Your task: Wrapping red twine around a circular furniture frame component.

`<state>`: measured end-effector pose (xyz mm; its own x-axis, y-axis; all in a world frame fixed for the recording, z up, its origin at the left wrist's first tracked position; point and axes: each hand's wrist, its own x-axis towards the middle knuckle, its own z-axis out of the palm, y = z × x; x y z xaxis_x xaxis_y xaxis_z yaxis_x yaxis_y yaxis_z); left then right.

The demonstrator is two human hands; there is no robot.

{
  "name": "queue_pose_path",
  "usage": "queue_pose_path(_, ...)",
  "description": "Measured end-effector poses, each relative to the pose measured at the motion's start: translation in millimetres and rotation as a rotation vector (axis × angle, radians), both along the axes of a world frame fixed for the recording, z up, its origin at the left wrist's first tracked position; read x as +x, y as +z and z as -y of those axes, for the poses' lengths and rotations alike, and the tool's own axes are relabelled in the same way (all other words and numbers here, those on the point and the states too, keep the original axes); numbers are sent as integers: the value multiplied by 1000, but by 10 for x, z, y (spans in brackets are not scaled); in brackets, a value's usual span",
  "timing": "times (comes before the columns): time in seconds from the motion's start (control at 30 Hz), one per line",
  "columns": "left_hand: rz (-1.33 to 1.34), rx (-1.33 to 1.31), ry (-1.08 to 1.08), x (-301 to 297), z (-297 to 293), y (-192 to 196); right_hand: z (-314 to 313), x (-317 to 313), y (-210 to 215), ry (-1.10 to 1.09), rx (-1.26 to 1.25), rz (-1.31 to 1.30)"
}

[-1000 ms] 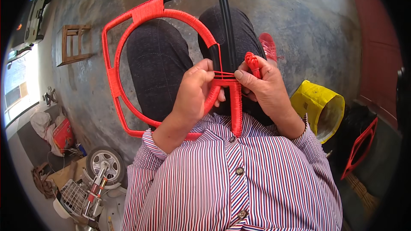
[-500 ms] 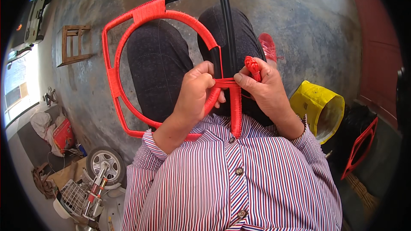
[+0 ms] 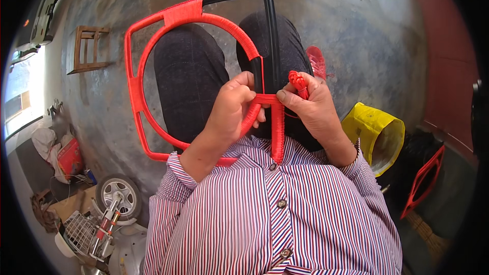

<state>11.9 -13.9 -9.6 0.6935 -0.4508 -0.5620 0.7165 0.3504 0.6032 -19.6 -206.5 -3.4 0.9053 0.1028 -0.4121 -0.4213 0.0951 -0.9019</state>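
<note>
The frame [image 3: 136, 94] lies across the person's knees [image 3: 191, 81], its ring and outer bar mostly wrapped in red, with bare black at the upper right. A flat band [image 3: 266, 99] of red cord bridges the ring and bar. The left hand [image 3: 229, 106] is closed round the ring, thumb at the band's left end. The right hand [image 3: 313, 104] is half curled, its thumb against the band's right end, a cord bundle [image 3: 298, 85] held in its fingers. Beyond are a red shoe [image 3: 316, 61], a yellow bag [image 3: 362, 122], and a wooden stool [image 3: 77, 51].
</note>
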Motion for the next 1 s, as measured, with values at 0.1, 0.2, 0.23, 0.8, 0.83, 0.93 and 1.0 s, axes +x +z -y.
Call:
queue_pose_path(0.1,18,36,-32,-9,7,23,-1,-10,-36,9,-24,35)
queue_pose_path(0.2,39,91,-36,-32,26,59,-16,-39,-35,0,-39,57)
queue_pose_path(0.23,42,105,-29,-34,34,77,-21,-43,-25,-5,-44,59)
queue_pose_path(0.8,62,3,-99,9,-97,128,-63,-122,-41,-62,87,127)
queue_pose_path(0.83,69,10,-125,15,-115,127,-94,-121,-51,-87,89,157)
queue_pose_path(0.93,69,17,-159,10,-232,215,-30,-156,-164,133,-147,274)
queue_pose_path(1.0,78,1,-156,-19,-267,229,16,-158,-90,224,-284,344)
